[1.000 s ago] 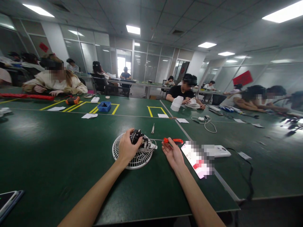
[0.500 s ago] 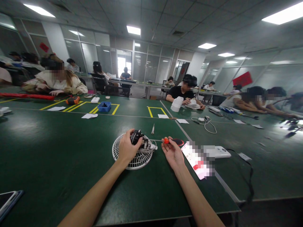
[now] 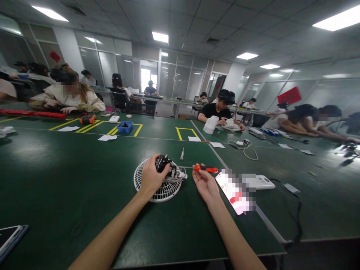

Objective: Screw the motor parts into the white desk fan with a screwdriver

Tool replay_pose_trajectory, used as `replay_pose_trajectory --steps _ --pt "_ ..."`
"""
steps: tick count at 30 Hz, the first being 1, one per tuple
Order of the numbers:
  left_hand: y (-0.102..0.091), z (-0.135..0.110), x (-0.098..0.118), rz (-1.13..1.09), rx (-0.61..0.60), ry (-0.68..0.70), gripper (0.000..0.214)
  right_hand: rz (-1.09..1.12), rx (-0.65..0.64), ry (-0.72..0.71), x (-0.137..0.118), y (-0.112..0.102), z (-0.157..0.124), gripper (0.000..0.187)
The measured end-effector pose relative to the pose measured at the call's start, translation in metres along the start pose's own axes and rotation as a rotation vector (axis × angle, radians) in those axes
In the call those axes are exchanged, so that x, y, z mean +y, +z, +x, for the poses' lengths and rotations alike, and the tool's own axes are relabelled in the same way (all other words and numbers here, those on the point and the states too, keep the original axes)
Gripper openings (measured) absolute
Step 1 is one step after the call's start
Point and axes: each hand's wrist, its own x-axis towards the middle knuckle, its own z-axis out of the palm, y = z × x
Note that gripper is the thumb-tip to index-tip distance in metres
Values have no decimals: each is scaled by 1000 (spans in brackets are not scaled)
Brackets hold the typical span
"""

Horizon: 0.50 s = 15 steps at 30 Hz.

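My left hand (image 3: pixel 151 173) is closed around a black fan motor (image 3: pixel 162 162), which sits on a round white fan grille (image 3: pixel 163 194) lying on the green table. White parts and wires (image 3: pixel 177 174) stick out at the motor's right side. In my right hand (image 3: pixel 206 183) is a screwdriver (image 3: pixel 208 169) with a red and black handle, held by the fingertips. Its thin shaft points left to the motor assembly; I cannot make out exactly where the tip rests. A small clear-handled tool (image 3: pixel 182 154) lies just beyond the grille.
Right of my hand lies a phone with a lit screen (image 3: pixel 231 195), near a white device (image 3: pixel 264 182) with a black cable. A blue bin (image 3: pixel 125 127) stands further back. Another phone (image 3: pixel 11 240) is at the left front edge. A person (image 3: pixel 219 108) works across the table.
The screwdriver's handle has turned about its long axis in my right fingers, now showing more red along its lower side. My left hand and the motor have stayed in place.
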Motion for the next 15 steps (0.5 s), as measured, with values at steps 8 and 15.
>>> replay_pose_trajectory --steps 8,15 --pt "2 1 -3 5 22 27 44 14 -36 50 2 -2 2 19" --pt "-1 -1 -1 12 17 47 62 12 46 60 5 -2 4 15"
